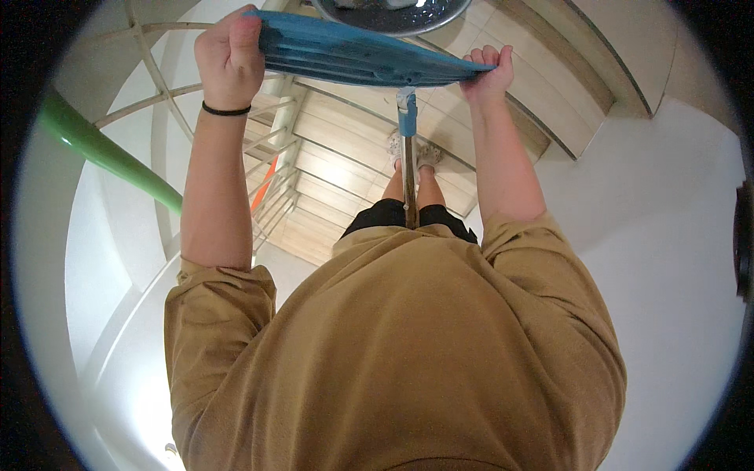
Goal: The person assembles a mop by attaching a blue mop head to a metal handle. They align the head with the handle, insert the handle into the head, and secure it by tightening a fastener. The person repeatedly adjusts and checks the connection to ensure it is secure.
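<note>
A blue cloth (353,53), folded into long creases, is stretched between my two hands in front of me. My left hand (230,61), with a black band at the wrist, is closed round its left end. At its right end, a narrower corner is pinched in my right hand (490,72), set slightly lower. Below the cloth's middle stands a metal pole (408,177) with a light-blue fitting (406,114) on top, close against my front. Whether the fitting touches the cloth I cannot tell.
A grey metal basin (430,28) with water in it sits beyond the cloth, partly cut off. Pale tiled stairs (338,129) lie below and run up to the right. White railings with a green handrail (110,153) are on the left; a white wall (628,235) is on the right.
</note>
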### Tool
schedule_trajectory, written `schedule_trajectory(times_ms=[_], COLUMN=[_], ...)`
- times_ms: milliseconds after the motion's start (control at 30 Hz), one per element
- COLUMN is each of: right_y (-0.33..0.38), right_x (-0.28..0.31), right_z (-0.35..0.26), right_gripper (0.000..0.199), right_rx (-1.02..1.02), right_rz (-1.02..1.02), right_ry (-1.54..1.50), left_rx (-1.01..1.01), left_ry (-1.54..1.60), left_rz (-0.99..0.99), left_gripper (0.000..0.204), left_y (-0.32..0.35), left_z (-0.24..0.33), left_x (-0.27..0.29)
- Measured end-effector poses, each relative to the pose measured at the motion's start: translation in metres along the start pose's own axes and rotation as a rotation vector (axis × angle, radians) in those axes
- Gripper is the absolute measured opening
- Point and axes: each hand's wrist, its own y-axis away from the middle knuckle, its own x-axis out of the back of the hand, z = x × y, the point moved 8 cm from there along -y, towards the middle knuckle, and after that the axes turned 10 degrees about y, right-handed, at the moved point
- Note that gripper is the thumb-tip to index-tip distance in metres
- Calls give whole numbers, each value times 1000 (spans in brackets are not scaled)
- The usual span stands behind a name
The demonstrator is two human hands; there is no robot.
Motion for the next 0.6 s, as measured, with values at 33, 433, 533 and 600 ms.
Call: schedule_trajectory(times_ms=[33,433,533,600], right_y=[-3,14,10,9], right_x=[4,25,30,29], right_z=[2,39,37,40], right_gripper=[53,55,54,54], right_rx=[-15,-119,-113,-123], right_rz=[9,39,-19,-79], right_ry=[-21,-169,-154,-181], left_rx=[-10,-31,-109,-132], left_ry=[-14,-150,-182,-124], left_rz=[7,-288,-190,-111], left_gripper=[67,56,58,63], left_y=[-3,-19,-23,-22], left_z=[0,15,28,33], left_x=[-1,-17,-25,-25])
